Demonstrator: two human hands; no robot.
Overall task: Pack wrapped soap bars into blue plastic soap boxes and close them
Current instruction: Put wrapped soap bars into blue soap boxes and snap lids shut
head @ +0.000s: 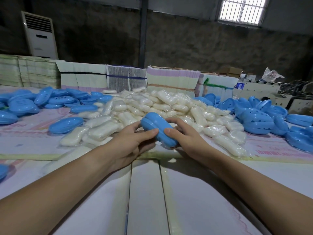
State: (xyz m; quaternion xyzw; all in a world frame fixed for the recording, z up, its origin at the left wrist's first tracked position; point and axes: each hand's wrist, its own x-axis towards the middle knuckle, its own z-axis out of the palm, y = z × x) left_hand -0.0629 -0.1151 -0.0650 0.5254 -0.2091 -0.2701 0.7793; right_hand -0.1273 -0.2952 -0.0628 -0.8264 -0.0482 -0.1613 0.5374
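A blue plastic soap box [157,127] is held above the table in front of me, its two halves together and tilted on edge. My left hand [130,141] grips it from the left, thumb on its near side. My right hand [183,134] grips it from the right, thumb pressing near the seam. Behind it lies a big heap of wrapped white soap bars [152,106]. Whether a bar is inside the box is hidden.
Blue box halves [42,100] lie spread at the left, with one open half [66,125] near the soap heap. Perforated blue halves [259,116] pile up at the right. Stacks of flat cartons [125,78] line the back. Pale boards [145,192] cover the near table.
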